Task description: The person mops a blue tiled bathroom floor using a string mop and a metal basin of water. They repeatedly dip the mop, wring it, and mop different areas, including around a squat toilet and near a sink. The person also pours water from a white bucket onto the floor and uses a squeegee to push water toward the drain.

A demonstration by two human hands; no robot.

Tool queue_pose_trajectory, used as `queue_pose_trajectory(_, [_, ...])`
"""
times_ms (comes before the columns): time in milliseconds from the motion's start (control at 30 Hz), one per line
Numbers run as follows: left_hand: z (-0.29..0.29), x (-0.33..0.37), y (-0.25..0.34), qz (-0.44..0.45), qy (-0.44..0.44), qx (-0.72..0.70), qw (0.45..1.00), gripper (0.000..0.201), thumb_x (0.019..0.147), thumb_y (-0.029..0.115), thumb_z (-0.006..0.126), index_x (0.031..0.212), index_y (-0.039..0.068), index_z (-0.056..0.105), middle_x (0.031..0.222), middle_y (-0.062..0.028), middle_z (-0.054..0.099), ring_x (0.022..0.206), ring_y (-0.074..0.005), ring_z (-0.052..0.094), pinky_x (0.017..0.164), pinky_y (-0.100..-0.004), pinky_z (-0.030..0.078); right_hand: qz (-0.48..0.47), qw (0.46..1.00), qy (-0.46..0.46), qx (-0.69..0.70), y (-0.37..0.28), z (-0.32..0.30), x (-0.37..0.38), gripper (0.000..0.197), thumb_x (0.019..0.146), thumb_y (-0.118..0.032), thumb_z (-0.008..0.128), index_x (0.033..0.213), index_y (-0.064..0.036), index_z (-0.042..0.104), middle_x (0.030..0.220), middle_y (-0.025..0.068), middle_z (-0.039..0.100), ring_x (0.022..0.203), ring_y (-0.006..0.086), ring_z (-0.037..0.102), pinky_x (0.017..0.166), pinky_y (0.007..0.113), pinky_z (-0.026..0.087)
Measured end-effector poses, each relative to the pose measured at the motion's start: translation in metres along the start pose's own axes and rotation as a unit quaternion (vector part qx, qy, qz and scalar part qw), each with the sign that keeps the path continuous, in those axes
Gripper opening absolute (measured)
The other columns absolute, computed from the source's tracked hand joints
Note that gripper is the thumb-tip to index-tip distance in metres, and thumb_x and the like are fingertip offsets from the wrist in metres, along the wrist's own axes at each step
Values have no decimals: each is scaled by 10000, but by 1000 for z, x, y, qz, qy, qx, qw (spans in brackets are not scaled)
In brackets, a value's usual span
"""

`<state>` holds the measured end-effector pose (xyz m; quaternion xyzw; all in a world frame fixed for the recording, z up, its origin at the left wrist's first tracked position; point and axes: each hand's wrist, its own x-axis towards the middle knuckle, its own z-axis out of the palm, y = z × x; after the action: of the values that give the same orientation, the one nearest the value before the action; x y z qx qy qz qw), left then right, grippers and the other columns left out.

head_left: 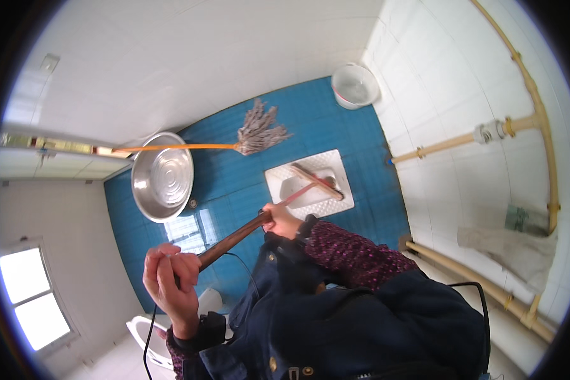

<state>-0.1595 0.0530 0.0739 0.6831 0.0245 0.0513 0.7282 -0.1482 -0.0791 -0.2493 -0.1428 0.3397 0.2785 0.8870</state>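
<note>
Both my hands hold a long-handled floor brush (pixel 234 239) slantwise in front of me. My left hand (pixel 171 278) is closed around the upper end of its brown handle, low on the left. Further down the shaft, my right hand (pixel 282 221) grips where the brown part meets a thinner reddish part. The wide brush head (pixel 318 182) lies over the white squat toilet (pixel 275 179), across its bowl. Whether the bristles touch the bowl cannot be made out. Dark straps circle both wrists.
A grey string mop (pixel 259 130) with an orange handle extends over a large metal basin (pixel 164 174) on the blue tiled floor (pixel 225 183). In the far corner stands a white bucket (pixel 354 86). Yellowish pipes (pixel 449 140) line the right wall, where a grey cloth (pixel 510 253) hangs.
</note>
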Motion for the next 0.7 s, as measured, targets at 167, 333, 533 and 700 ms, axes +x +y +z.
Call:
queue_pose_trajectory(167, [4,-10,-27,-33,-64,16,997,216,868,94,349,814,-29,518,455,-11,366,418,-106,377,532,-279,433,-110,987,-13,-117,-54,-25,-13,124,779,-93,433,669,-64,384,592,50,367,451,126,340,370,232,251])
queue_pose_trajectory(333, [22,-24,-75,-110,-65,44,991,214,852,28,363,844,-46,563,481,1,409,474,-92,413,540,-243,410,-50,979,36,-196,-72,-65,13,133,773,-97,409,647,-57,402,560,54,355,408,115,280,356,237,230])
queue_pose_trajectory(533, [-32,-31,-46,-95,-9,48,994,221,851,0,348,854,-68,559,475,9,390,430,-72,353,484,-248,381,43,958,-5,-285,16,-35,23,88,777,-82,416,705,-35,396,616,92,398,417,143,319,357,251,251])
queue_pose_trajectory(700, [-84,-22,-23,-22,-32,-30,999,229,863,17,307,889,-44,526,422,12,356,385,-79,351,484,-263,404,112,993,31,-17,46,-2,11,68,831,-82,448,798,-27,427,739,85,459,566,153,400,450,256,326])
